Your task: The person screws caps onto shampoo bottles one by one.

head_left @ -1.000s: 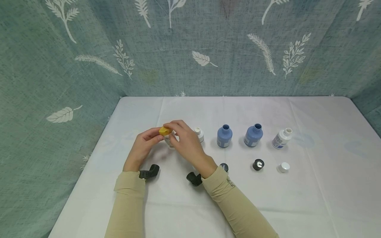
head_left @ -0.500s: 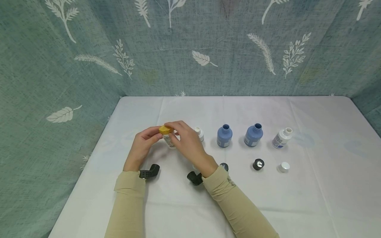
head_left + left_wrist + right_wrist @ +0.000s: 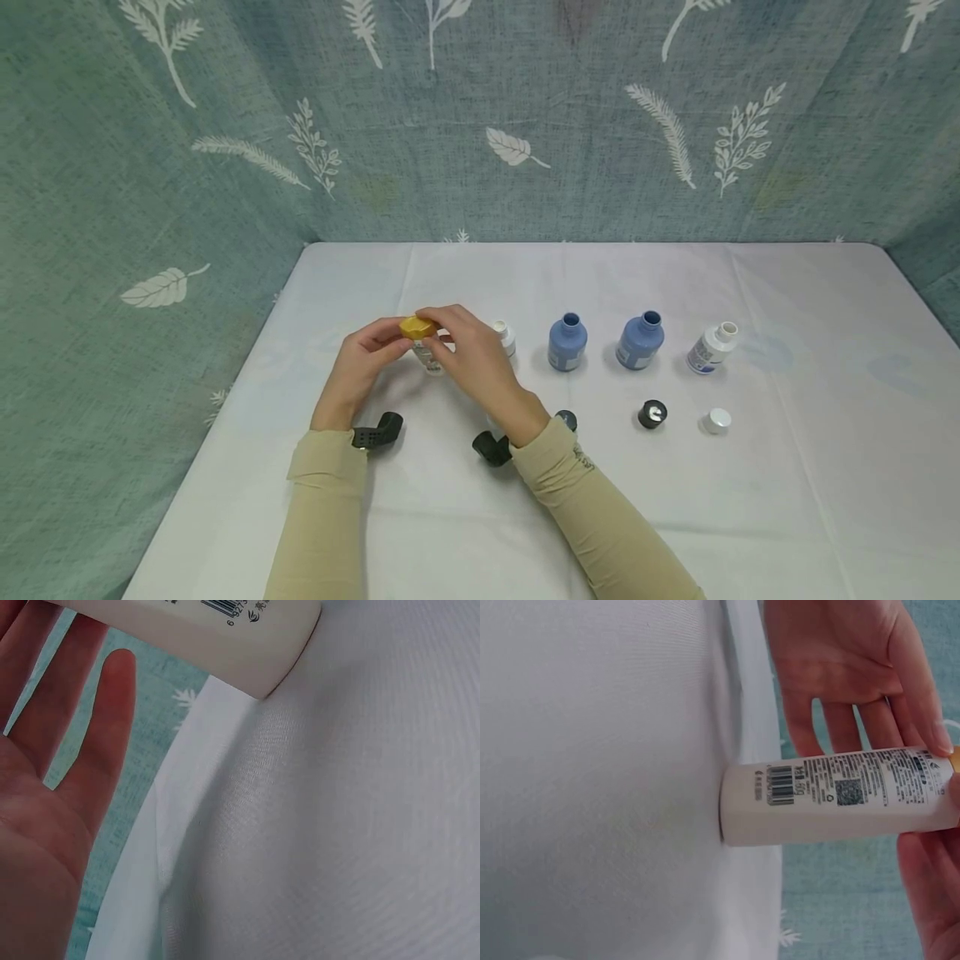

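Observation:
A white bottle with printed text and a barcode stands upright on the white table, its yellow cap on top. Thumb and fingers of my left hand hold it near the top from the left; in the left wrist view, the lower fingers of that left hand are spread behind the bottle. From the right, my right hand pinches the yellow cap. Only part of the right hand shows at the edge of the right wrist view.
Right of the hands stand an uncapped white bottle, partly hidden, two uncapped blue bottles and another uncapped white bottle. In front lie a black cap, a white cap and a dark cap partly behind the right arm.
The yellow cap has turned a little under my right fingers. Both hands stay at the same place, and the bottles and loose caps stand as before.

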Demonstrator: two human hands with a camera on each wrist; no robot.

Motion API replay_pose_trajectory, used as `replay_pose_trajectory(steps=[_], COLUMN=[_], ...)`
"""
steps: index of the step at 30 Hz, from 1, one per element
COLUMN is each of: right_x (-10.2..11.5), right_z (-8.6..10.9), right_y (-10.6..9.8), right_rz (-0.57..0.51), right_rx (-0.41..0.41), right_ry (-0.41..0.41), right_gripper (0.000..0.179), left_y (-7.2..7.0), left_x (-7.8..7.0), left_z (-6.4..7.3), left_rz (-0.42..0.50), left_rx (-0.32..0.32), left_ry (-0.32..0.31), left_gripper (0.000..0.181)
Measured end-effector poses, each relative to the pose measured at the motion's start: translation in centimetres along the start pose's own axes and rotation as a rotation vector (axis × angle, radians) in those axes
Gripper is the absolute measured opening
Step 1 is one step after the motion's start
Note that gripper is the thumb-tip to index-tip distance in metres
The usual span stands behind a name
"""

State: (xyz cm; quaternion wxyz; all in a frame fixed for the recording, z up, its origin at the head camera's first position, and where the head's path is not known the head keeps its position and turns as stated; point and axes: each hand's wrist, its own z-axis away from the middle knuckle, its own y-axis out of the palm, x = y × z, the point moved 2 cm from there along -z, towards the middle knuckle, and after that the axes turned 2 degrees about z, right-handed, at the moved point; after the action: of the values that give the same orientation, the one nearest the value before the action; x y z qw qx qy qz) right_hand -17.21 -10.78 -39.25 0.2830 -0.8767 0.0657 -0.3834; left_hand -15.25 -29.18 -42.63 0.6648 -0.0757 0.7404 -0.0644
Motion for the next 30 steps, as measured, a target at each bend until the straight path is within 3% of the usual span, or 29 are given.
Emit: replay_pose_trajectory(steps=[11, 25, 30], right_x=[0.2, 0.2, 0.3], right_z=[0.2, 0.4, 0.6], right_y=[0.4, 1.1, 1.2], right_rz=[0.022, -0.026, 0.008], right_rx=[-0.024, 0.003, -0.001], right_ry=[-0.001, 0.007, 0.024], right_gripper=[0.035, 0.038, 0.034], left_y=[-0.2, -1.0, -1.3], left_x=[0.0, -1.5, -1.1], left_z=[0.0, 0.8, 0.8], left_rz=[-0.03, -0.026, -0.022], left_rx=[-0.039, -0.031, -0.019], left_ry=[-0.016, -0.019, -0.035], left_gripper=[0.038, 0.032, 0.034])
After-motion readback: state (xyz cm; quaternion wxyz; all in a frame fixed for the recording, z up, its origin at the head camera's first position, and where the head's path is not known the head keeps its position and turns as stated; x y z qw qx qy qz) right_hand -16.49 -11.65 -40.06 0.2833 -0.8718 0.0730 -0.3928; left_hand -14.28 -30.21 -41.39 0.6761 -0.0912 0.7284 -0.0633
